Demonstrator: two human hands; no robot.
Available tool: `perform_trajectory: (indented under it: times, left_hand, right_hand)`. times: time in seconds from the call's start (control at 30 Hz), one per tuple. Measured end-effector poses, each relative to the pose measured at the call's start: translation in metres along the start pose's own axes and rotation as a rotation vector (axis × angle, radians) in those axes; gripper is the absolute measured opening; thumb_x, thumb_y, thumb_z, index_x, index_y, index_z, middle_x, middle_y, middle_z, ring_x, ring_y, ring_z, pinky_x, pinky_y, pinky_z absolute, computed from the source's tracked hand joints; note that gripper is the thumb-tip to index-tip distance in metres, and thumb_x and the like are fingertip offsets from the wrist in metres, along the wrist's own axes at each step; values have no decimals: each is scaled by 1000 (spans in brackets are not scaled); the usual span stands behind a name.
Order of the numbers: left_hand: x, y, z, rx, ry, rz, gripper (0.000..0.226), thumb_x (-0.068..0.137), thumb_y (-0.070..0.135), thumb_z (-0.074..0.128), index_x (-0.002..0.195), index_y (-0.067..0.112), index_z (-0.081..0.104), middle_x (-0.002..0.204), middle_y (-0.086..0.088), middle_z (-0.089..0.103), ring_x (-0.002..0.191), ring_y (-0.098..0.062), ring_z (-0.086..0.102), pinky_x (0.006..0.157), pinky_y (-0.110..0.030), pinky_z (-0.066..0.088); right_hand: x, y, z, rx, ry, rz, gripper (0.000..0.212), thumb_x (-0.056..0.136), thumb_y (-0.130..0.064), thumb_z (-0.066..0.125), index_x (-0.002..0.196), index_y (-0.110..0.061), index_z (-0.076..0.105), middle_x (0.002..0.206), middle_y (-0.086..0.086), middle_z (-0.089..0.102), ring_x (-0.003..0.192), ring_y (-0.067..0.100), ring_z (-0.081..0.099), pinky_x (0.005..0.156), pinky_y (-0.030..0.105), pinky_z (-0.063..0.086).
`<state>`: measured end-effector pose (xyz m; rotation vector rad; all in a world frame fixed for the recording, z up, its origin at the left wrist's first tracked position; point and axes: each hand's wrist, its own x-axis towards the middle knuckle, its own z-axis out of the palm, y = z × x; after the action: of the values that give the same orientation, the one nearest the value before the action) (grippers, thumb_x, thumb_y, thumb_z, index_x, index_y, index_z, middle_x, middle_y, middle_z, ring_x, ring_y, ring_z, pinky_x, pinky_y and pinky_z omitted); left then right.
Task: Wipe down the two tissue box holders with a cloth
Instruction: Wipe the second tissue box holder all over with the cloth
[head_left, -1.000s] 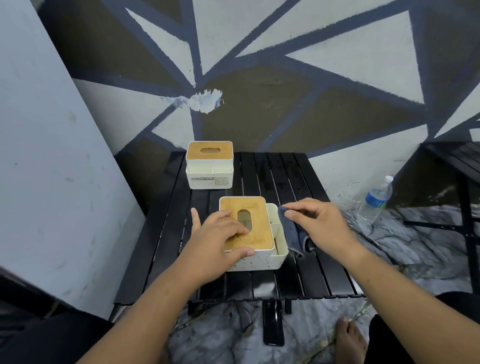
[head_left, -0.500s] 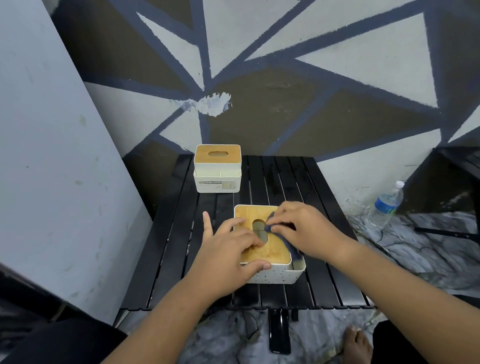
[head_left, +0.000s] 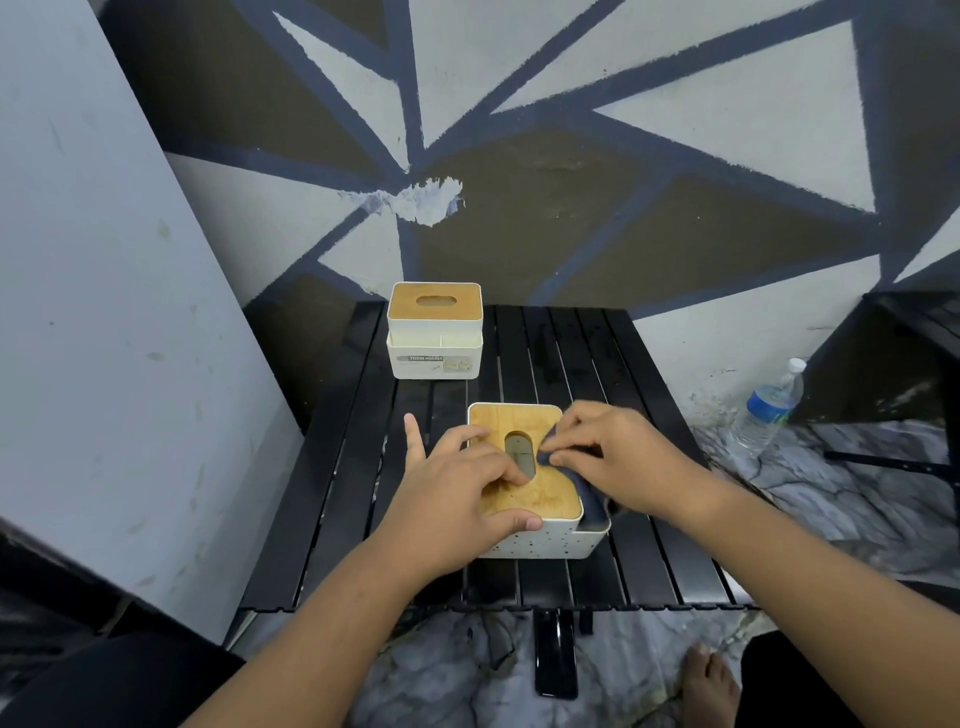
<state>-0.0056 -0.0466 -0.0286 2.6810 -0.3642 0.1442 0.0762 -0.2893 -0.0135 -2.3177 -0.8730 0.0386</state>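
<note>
One cloth (head_left: 589, 505) in right grip (head_left: 621, 457), atop near holder (head_left: 540, 543)

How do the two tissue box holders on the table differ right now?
The near holder is gripped by the left hand, and the right hand holds a dark cloth on its lid; the far holder stands untouched. The near holder's side compartment faces right and its wall is speckled; the far holder's compartment faces the camera and carries a label. Both have white bodies and wooden lids with an oval slot.
</note>
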Motion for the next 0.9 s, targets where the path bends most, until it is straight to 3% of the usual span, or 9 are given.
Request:
perform_trajectory:
  times: [0.2, 0.37, 0.57, 0.77, 0.9]
  left_hand:
    - [0, -5, 1, -173, 1, -4, 47, 81, 73, 77, 117, 42, 74, 121, 33, 66, 152, 8, 23, 124, -66, -26]
    - [0, -4, 2, -120, 18, -1, 50, 80, 78, 73, 117, 44, 74, 121, 34, 66, 152, 7, 24, 123, -67, -26]
    - [1, -4, 3, -54, 35, 20, 53, 79, 83, 68, 118, 47, 73, 120, 36, 65, 151, 7, 25, 123, -65, -27]
    - [2, -1, 3, -115, 10, -12, 48, 81, 73, 77, 117, 42, 75, 116, 34, 64, 151, 5, 26, 123, -68, -25]
    - [-1, 9, 5, 40, 49, -16, 52, 80, 83, 67, 115, 45, 73, 113, 33, 64, 150, 3, 29, 123, -67, -27]
  right_hand:
    - [4, 0, 3, -3, 54, -3, 18, 99, -22, 78, 108, -34, 86, 103, -20, 67, 103, 2, 67, 97, 28, 55]
    - [34, 1, -2, -13, 82, 68, 16, 101, -25, 75, 111, -32, 84, 101, -18, 64, 99, 2, 64, 97, 35, 56]
    - [-38, -14, 1, 39, -71, -14, 19, 98, -19, 78, 108, -33, 86, 102, -18, 66, 103, 6, 68, 90, 16, 52]
    - [-3, -5, 6, -40, 49, 21, 17, 99, -22, 77, 111, -30, 86, 102, -18, 65, 101, 3, 66, 97, 25, 53]
    - [13, 0, 7, 14, 118, 102, 15, 99, -22, 77, 109, -30, 86, 99, -16, 65, 95, 3, 65, 88, 21, 52]
